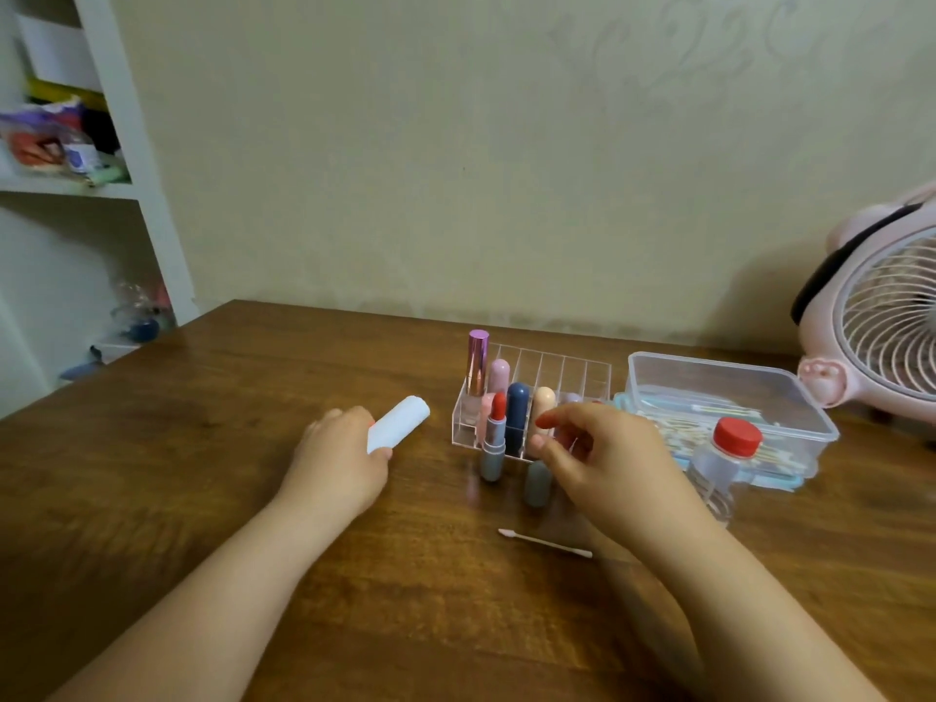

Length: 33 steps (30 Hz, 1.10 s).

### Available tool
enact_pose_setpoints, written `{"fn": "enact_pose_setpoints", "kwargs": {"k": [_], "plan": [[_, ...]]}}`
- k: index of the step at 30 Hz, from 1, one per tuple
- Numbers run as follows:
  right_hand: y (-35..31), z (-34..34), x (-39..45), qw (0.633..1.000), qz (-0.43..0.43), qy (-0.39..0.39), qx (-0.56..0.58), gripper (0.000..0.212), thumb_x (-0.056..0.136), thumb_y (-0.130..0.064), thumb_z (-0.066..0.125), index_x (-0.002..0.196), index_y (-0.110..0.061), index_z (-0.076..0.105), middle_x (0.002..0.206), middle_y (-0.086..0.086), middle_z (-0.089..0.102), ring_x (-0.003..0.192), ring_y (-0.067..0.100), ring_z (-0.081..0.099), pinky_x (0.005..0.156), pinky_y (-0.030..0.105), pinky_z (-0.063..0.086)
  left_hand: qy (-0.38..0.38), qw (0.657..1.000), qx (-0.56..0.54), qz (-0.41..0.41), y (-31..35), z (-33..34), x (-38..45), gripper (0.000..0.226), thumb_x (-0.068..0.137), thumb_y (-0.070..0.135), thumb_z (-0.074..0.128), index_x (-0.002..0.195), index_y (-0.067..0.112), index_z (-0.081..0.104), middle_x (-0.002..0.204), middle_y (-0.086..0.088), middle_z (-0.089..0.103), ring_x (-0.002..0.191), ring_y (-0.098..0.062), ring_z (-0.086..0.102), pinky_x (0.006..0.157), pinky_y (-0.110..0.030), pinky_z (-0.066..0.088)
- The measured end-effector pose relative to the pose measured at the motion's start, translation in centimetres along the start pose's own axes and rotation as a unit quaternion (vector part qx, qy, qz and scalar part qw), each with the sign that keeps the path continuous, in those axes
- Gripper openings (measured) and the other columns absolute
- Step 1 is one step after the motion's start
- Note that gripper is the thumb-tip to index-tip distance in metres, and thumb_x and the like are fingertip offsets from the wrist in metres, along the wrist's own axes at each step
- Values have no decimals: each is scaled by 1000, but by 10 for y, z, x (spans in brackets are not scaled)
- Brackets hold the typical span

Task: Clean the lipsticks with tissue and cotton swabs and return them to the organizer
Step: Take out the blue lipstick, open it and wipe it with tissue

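Head view, items on a brown wooden table [212, 499] set against a pale wall:

- Left hand [337, 456]: rests on the table left of centre, fingers curled round a folded white tissue [400, 423], whose far end sticks out toward the organizer.
- Right hand [602, 450]: hovers in front of the organizer, fingers loosely bent with the thumb and forefinger apart, holding nothing that can be made out; it hides the organizer's front right part.
- Clear acrylic organizer [552, 364]: stands at centre, divided into small compartments. At its left end stand a tall tube with a metallic pink cap [477, 364], a pink-capped lipstick [499, 375], a dark blue lipstick [517, 410] and a peach-capped lipstick [544, 401]. The rear compartments to the right look unfilled.
- Open red lipstick in a grey case [494, 440]: stands upright on the table, just in front of the organizer's left front corner.
- Grey cap [537, 481]: stands on the table just beside the open lipstick, partly under the right hand.
- Used cotton swab [544, 542]: lies flat on the table nearer the person, pinkish at both tips.
- Clear plastic box [729, 397]: right of the organizer, holding cotton swabs.
- Small clear bottle with a red cap [729, 453]: stands in front of that box.
- Pink fan [881, 316]: at the far right edge.
- White shelf [76, 187]: at the left, with mixed blurred items.
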State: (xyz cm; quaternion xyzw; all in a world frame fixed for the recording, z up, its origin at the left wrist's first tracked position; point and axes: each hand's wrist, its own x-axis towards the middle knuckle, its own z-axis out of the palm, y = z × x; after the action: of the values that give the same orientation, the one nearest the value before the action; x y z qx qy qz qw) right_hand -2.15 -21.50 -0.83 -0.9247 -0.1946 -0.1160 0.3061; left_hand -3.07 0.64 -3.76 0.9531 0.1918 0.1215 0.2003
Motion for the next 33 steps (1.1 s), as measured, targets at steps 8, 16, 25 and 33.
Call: {"fn": "enact_pose_setpoints", "kwargs": {"k": [8, 16, 25, 33], "plan": [[-19, -1, -6, 994, 7, -24, 110, 30, 88, -43, 55, 116, -33, 60, 90, -16, 62, 82, 0, 58, 67, 12, 48, -114, 800, -588, -49, 30, -38, -45, 43, 97, 17, 49, 139, 18, 43, 121, 4, 59, 112, -18, 57, 98, -40, 47], [-33, 3, -12, 968, 44, -52, 240, 31, 86, -46, 55, 114, -32, 61, 93, -20, 64, 80, -12, 60, 59, 4, 46, -232, 650, -719, -77, 37, -17, -70, 20, 93, 14, 49, 108, 22, 58, 112, -5, 67, 93, -21, 71, 73, -34, 56], [-27, 7, -11, 960, 68, -44, 267, 11, 93, -31, 54, 98, -31, 63, 86, -15, 62, 67, -11, 58, 51, 4, 41, -246, 642, -722, -78, 31, -14, -69, 22, 91, 23, 52, 111, 26, 60, 103, -9, 70, 91, -25, 71, 64, -35, 57], [-23, 7, -10, 986, 7, 66, 152, 28, 97, -35, 41, 77, -17, 49, 67, -5, 48, 59, -4, 46, 50, 9, 36, -203, 738, -637, -95, 28, -12, -67, 35, 79, 29, 69, 112, 30, 56, 102, 1, 71, 97, -18, 68, 83, -37, 56]]}}
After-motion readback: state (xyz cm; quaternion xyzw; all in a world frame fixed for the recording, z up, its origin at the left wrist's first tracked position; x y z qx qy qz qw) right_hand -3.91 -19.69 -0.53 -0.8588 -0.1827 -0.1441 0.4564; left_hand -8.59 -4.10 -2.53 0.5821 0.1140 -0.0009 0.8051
